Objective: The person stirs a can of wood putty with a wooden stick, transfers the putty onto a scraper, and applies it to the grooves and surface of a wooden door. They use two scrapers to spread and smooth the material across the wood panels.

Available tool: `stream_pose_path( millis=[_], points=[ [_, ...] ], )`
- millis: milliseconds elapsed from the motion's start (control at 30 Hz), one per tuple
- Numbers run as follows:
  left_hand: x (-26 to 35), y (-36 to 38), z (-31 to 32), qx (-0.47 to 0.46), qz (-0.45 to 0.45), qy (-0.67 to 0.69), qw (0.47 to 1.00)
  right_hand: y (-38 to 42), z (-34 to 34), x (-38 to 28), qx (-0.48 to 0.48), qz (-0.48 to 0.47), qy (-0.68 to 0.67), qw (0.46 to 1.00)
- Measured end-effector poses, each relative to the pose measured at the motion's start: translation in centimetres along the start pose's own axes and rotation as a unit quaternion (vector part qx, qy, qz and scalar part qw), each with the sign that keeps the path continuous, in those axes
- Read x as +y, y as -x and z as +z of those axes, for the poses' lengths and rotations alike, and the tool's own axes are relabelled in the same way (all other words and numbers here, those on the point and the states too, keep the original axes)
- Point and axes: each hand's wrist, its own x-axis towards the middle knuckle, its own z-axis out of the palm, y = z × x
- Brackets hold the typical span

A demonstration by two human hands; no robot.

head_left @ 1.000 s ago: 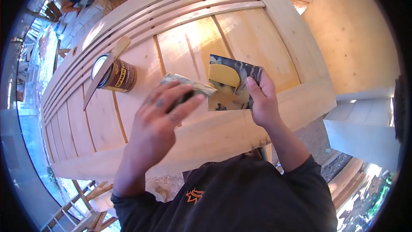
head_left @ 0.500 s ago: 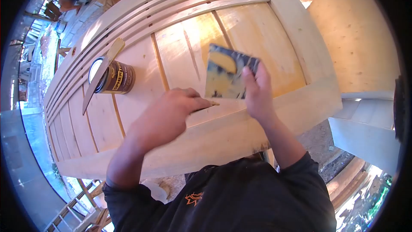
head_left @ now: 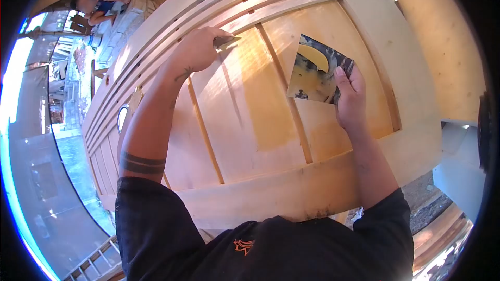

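My left hand (head_left: pixel 197 48) is closed on a small putty knife (head_left: pixel 227 41), most of it hidden in my fingers. Its blade is at the upper part of a wooden door panel (head_left: pixel 229 125), just below the slats. Yellowish filler (head_left: pixel 268 114) coats part of that panel in a wide strip. In my right hand (head_left: pixel 350 91), thumb on top, is a flat, stained square plate (head_left: pixel 316 73) bearing a mound of yellow putty (head_left: pixel 314 57). This plate hovers over the panel's right side. Behind my left forearm, only the rim of a can (head_left: pixel 123 117) shows.
Parallel slats (head_left: pixel 250 8) with gaps run along the door's far side. A large wooden sheet (head_left: pixel 448 47) stands at the right. Another person (head_left: pixel 101 4) crouches at the upper left. A ladder (head_left: pixel 96 260) lies at the lower left.
My left hand has moved from the panel's near edge up to its far edge with the putty knife. The plate in my right hand has shifted right. My arm now covers most of the can.
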Motion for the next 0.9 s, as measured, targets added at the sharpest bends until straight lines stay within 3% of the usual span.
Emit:
stream_pose_path(
  millis=[100, 200, 300, 400, 500, 533, 633, 667, 767, 833, 900],
  points=[
    [-0.2, -1.2, 1.0, 0.055, 0.023, -0.026, 0.998, 0.0, 0.1, 0.0, -0.012, 0.003, 0.002, 1.0],
    [1.0, -1.2, 1.4, 0.032, -0.017, -0.058, 0.998, -0.1, 0.6, 0.2, -0.01, -0.007, -0.026, 1.0],
    [0.1, -0.8, 2.9, 0.107, 0.059, -0.112, 0.986, 0.0, 0.5, 0.4, -0.025, 0.006, -0.01, 1.0],
    [-1.1, -1.8, 2.8, 0.112, 0.092, -0.074, 0.987, 0.0, 0.5, 0.3, -0.032, -0.002, 0.002, 0.999],
    [-1.9, -3.4, 0.8, -0.05, -0.005, 0.027, 0.998, 0.0, 1.1, 0.2, 0.006, -0.021, 0.032, 0.999],
    [-0.3, -2.9, 0.3, -0.058, -0.058, 0.027, 0.996, 0.1, 1.1, 0.2, 0.008, -0.021, 0.025, 0.999],
    [-0.6, -0.3, 3.2, 0.091, 0.091, -0.117, 0.985, 0.0, 0.9, 0.1, 0.004, -0.018, 0.003, 1.0],
    [-0.2, 1.1, 4.3, 0.07, 0.03, -0.061, 0.995, -0.1, 0.7, 0.1, 0.001, -0.012, -0.006, 1.0],
    [3.9, 7.1, 7.0, 0.103, 0.006, -0.007, 0.995, -0.3, 0.2, 0.6, -0.008, -0.007, -0.019, 1.0],
    [6.9, 11.2, 8.9, 0.093, -0.034, -0.026, 0.995, 0.0, 0.1, 0.6, -0.014, 0.003, -0.04, 0.999],
    [8.9, 15.4, 11.6, 0.112, -0.016, -0.054, 0.992, 0.1, 0.3, 0.4, -0.012, 0.014, -0.084, 0.996]
  ],
)
